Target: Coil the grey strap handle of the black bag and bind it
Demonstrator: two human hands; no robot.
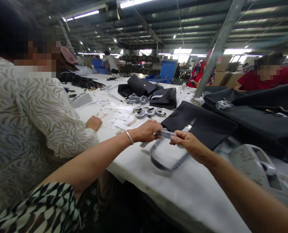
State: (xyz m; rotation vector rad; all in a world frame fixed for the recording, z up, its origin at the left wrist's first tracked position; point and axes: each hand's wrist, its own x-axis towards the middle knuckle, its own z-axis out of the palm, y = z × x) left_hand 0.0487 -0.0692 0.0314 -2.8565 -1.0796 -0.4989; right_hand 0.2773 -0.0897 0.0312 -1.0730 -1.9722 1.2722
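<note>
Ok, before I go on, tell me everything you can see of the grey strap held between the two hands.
The long, narrow grey strap looks wrapped in shiny, translucent plastic, with dark, unreadable marks along it. A short stretch runs nearly level between the left hand and right hand, both gripping it. More of it curves below in a loose loop over the white-covered table; whether the lowest bend touches is unclear. The material underneath cannot be told.

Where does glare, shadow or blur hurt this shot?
Head view, top: ceiling tube and far windows blown out; head view, bottom: deep shadow under the table; head view, right: grey object smeared at its near-left side; head view, centre: strap readable in outline, its print mostly not.
</note>
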